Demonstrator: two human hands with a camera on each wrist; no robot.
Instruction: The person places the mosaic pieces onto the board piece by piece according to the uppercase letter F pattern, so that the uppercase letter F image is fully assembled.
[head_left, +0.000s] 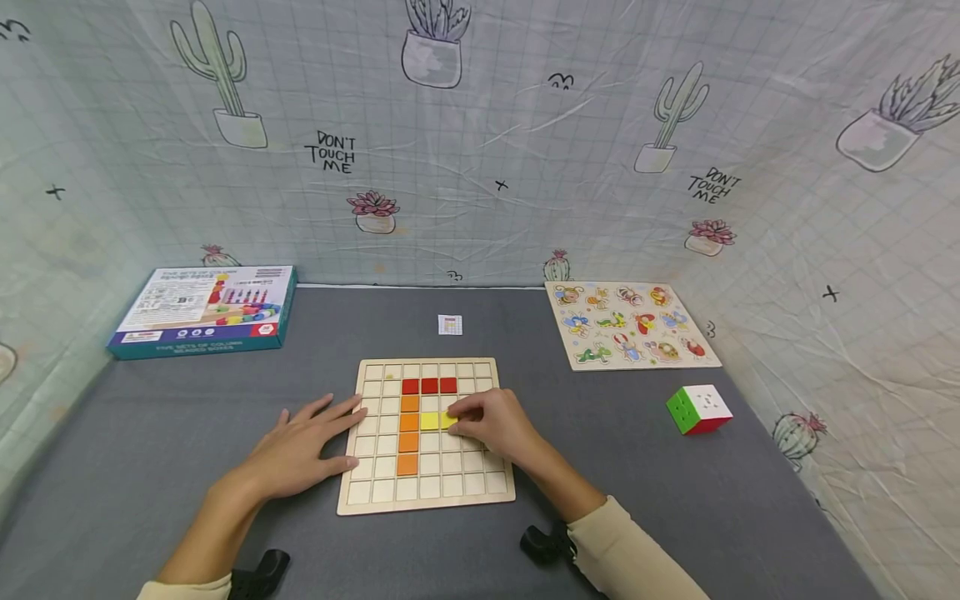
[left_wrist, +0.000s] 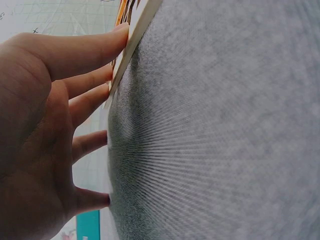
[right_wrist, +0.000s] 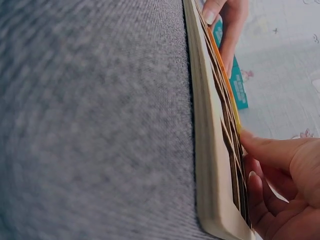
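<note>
A wooden grid board [head_left: 375, 492] lies on the grey table, its squares framed by thin raised strips. Three red tiles [head_left: 429, 386] sit in a row near its top. Several orange tiles [head_left: 408, 442] run down in a column below the leftmost red one. Beside that column is a yellow tile [head_left: 429, 421]. My right hand [head_left: 498, 425] pinches a second yellow tile [head_left: 447, 420] just to its right, at the board's surface. With fingers spread, my left hand [head_left: 296, 450] rests at the board's left edge, thumb and fingertips touching the rim [left_wrist: 131, 52].
A small printed card [head_left: 450, 325] lies behind the board. At the back left is a flat teal game box [head_left: 202, 312]. A wooden insect picture board [head_left: 630, 325] lies at the back right, with a puzzle cube [head_left: 699, 409] in front of it.
</note>
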